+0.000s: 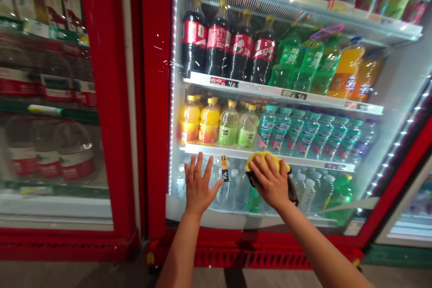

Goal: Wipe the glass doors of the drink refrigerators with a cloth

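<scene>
My left hand (200, 187) lies with fingers spread against the glass door of a red-framed drinks cooler (154, 108). It holds nothing. Just to the right of its thumb, a small black and orange price tag (224, 168) shows 4.8. My right hand (272, 183) presses a yellow and dark cloth (250, 162) to the same glass, its palm covering the middle of the cloth. Behind the door, near both hands, are juice bottles (209, 121), teal-capped bottles (266, 126) and clear water bottles (308, 193).
Cola bottles (218, 38), green soda bottles (308, 63) and orange soda bottles (347, 69) fill a higher shelf. Another red-framed cooler (108, 99) stands to the left, and part of one shows at right. A red vented base (270, 256) runs below the door, above the floor.
</scene>
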`<action>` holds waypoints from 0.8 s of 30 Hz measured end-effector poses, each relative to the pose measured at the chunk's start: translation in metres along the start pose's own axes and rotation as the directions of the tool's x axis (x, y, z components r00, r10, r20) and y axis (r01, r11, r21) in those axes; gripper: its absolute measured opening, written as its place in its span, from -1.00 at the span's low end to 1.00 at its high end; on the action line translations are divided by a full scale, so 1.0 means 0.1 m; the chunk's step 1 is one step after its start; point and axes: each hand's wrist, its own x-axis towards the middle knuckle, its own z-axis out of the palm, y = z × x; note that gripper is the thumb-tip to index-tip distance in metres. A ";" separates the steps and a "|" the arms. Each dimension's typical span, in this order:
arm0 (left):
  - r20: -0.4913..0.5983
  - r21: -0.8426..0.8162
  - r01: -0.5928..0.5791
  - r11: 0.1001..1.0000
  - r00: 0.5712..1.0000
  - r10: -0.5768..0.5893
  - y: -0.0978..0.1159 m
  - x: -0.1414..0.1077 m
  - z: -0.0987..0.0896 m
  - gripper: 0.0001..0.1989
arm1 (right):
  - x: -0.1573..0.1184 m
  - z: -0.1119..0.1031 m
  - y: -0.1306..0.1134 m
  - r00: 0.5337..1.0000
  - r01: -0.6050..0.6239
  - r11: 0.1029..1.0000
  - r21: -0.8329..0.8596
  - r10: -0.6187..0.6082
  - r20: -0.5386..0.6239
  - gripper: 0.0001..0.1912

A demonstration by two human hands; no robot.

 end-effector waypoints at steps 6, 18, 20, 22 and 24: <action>-0.004 0.006 0.012 1.000 1.000 -0.012 -0.04 0.00 -0.04 -0.07 | 0.48 0.16 -0.28 0.978 -0.161 0.987 -0.012 0.158 -0.135 -0.33; -0.024 0.022 0.011 1.000 1.000 -0.011 -0.09 0.00 -0.07 -0.14 | 0.33 0.11 -0.15 0.963 -0.142 0.966 0.218 0.185 -0.194 -0.20; -0.032 0.015 0.013 1.000 0.999 -0.012 -0.08 -0.01 -0.06 -0.14 | 0.59 0.17 -0.34 0.964 -0.131 0.967 0.218 0.176 -0.198 -0.23; -0.044 0.003 0.018 1.000 0.999 -0.018 -0.09 -0.02 -0.06 -0.15 | 0.67 0.20 -0.53 0.988 -0.072 0.980 0.183 0.096 -0.122 -0.27; -0.050 0.001 0.024 1.000 0.998 -0.024 -0.10 -0.03 -0.07 -0.18 | 0.57 0.17 -0.63 0.999 0.054 0.987 0.153 -0.052 -0.012 -0.31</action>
